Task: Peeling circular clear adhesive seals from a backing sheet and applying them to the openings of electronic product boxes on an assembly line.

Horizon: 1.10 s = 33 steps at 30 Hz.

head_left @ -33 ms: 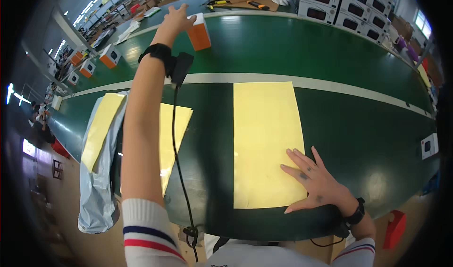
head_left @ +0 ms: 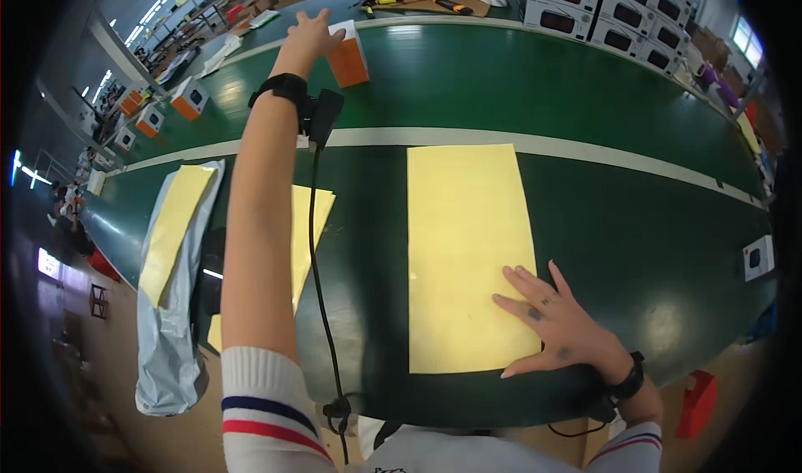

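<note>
A yellow sheet [head_left: 464, 239] lies flat on the dark green table. My right hand [head_left: 555, 318] rests on its lower right part, palm down with fingers spread. Far out over the conveyor belt reaches my left hand [head_left: 309, 40], its fingers spread apart. Just beside it stands an orange and white box [head_left: 348, 59]; the thumb overlaps the box's upper edge, and I cannot tell whether they touch. More yellow sheets [head_left: 311, 222] lie partly hidden under my left forearm. Left of these is a grey plastic bag [head_left: 171, 356] with a yellow strip [head_left: 175, 231] on top.
More orange and white boxes [head_left: 190, 99] stand on the belt [head_left: 501, 80] at the left. White boxes [head_left: 560, 5] are stacked at the back right. A small white box [head_left: 758, 258] sits at the right edge. A black cable [head_left: 322, 306] hangs from my left wrist.
The view has shifted slightly. My left forearm lies a little further right, showing more of the dark thing beside the bag. Both hands keep their poses.
</note>
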### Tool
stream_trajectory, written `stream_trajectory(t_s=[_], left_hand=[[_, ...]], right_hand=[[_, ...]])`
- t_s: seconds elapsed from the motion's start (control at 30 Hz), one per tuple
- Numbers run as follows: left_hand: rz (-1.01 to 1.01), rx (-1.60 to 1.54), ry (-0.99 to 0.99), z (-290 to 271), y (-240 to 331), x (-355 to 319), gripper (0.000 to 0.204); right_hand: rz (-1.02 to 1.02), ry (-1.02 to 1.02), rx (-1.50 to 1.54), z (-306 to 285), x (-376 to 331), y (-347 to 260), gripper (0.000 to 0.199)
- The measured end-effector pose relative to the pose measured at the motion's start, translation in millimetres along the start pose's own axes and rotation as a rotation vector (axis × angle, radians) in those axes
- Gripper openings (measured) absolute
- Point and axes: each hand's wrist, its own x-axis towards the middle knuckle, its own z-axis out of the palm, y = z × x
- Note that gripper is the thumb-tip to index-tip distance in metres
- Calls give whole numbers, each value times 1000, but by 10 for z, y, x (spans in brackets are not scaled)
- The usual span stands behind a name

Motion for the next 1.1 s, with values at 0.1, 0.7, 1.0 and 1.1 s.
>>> stream_trajectory(t_s=[0.1, 0.7, 1.0, 1.1], left_hand=[[-114, -55, -179, 333, 275, 11, 70], [263, -591, 63, -651, 748, -1474, 39], [498, -208, 373, -1345, 1110, -2914, 46], [359, -853, -116, -1559, 1303, -3379, 49]], right_hand=[[10, 10, -19, 17, -83, 25, 83], [-49, 516, -396, -149, -305, -49, 47], [124, 644, -560, -166, -708, -368, 47], [169, 690, -639, -64, -802, -522, 38]])
